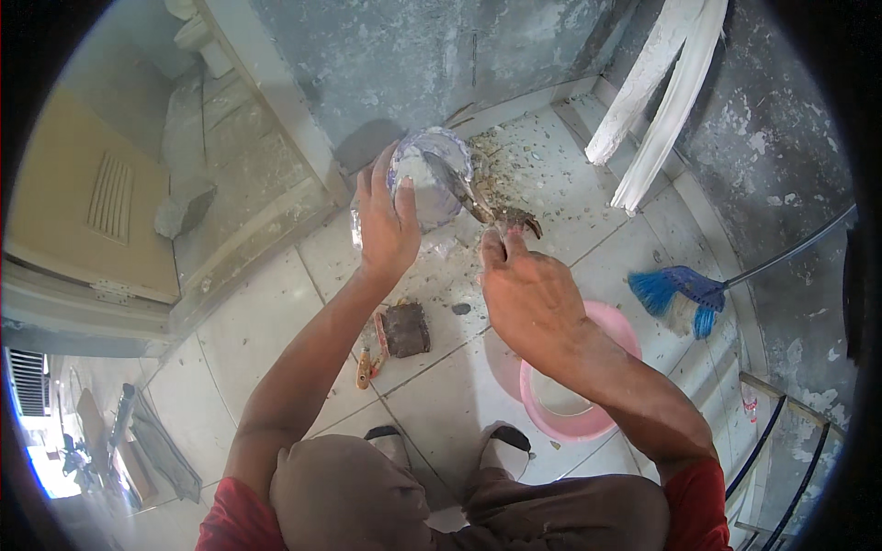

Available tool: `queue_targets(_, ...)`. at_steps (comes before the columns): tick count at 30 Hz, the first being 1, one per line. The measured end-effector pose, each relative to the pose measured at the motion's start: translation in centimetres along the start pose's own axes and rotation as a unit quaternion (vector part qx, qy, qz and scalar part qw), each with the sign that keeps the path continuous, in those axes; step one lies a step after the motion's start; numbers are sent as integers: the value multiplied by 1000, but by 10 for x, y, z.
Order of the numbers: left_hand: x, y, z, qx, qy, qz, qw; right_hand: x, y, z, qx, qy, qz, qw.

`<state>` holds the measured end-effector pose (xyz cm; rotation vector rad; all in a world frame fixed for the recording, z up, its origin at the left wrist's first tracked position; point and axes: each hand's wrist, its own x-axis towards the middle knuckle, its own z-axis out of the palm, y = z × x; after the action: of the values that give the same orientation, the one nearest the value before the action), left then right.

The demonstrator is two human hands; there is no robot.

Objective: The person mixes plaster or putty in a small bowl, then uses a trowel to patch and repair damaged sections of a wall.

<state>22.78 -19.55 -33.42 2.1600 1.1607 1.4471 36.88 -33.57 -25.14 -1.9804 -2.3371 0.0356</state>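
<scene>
A clear plastic bag of white powder (424,197) stands on the floor against the grey wall, its mouth open. My left hand (390,225) holds its left side, thumb at the rim and fingers along the outside. In my right hand (533,289) is a dirt-caked trowel (478,204), fingers closed round its handle end. Its metal blade reaches over the rim into the bag's mouth. How deep the tip sits in the powder I cannot tell.
Rubble (514,170) litters the corner floor. A pink basin (588,427) stands beneath my right forearm, with a blue broom (684,286) to its right. A dark square scraper (405,331) and a small wooden-handled tool (364,369) lie before my feet. White-coated strips (661,119) lean at the right wall.
</scene>
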Motion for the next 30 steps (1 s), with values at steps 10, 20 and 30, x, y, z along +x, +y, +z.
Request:
queue_targets(10,5,-13,-1,-52,-12,-52,997,-5,10,-11,16,1,29,999)
queue_targets(20,2,-34,-5,-137,-62,-92,984,-8,4,-12,21,29,-24,999)
queue_targets(30,-4,-26,-1,-162,-69,-73,982,12,21,-12,274,-10,72,959)
